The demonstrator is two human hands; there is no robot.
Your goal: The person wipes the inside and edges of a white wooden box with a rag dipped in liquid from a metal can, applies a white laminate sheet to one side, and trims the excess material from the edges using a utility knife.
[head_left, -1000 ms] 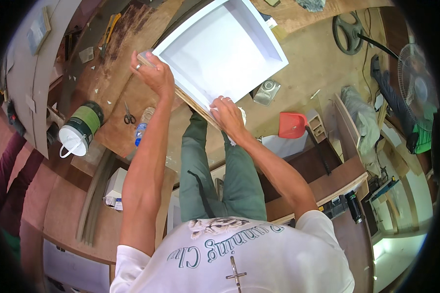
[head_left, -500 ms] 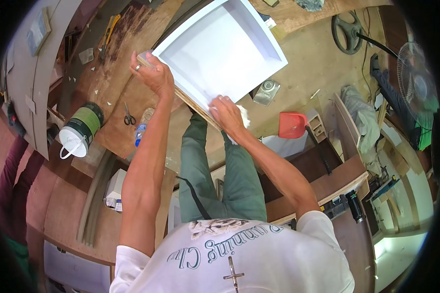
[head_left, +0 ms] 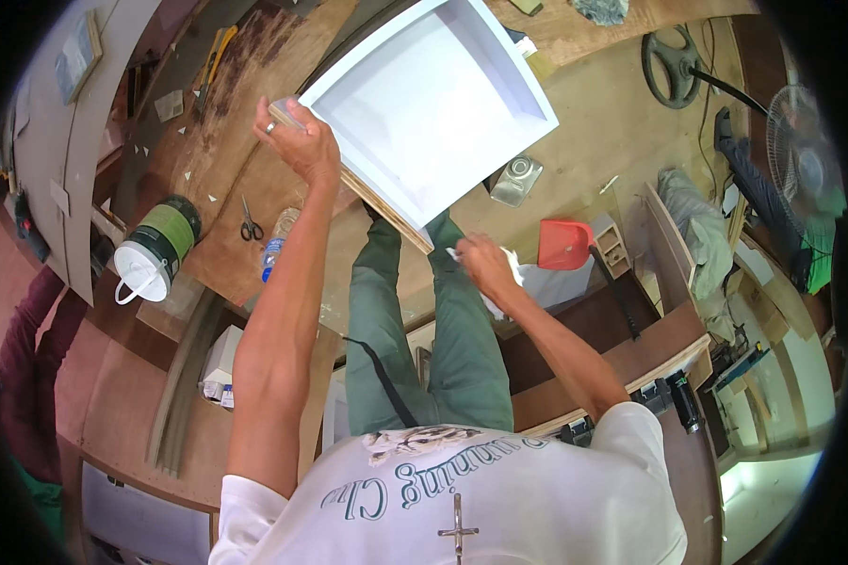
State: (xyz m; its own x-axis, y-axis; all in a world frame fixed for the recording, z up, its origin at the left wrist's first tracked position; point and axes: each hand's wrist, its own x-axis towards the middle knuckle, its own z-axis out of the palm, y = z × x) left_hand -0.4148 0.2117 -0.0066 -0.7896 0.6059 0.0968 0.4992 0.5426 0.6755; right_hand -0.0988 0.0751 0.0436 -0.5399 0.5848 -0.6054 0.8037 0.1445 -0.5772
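A white open drawer-like box (head_left: 433, 122) with a wooden front panel (head_left: 386, 209) tilts over the workbench in front of me. My left hand (head_left: 299, 141) is closed round the upper left end of that panel, with a ring on one finger. Off the panel's lower right end, my right hand (head_left: 487, 266) is closed on a white cloth (head_left: 513, 266) that sticks out on both sides of it. The right hand stands apart from the box, over my right leg.
Scissors (head_left: 251, 219), a water bottle (head_left: 278, 247) and a green-labelled bucket (head_left: 157, 247) lie to the left. A metal tin (head_left: 515, 181), red dustpan (head_left: 564, 245) and fan (head_left: 801, 155) are on the right. Another person's legs (head_left: 33, 353) show at far left.
My right hand has moved off the box's near edge, down and to the right, with the white cloth in it. The left hand keeps its hold; the box has barely shifted.
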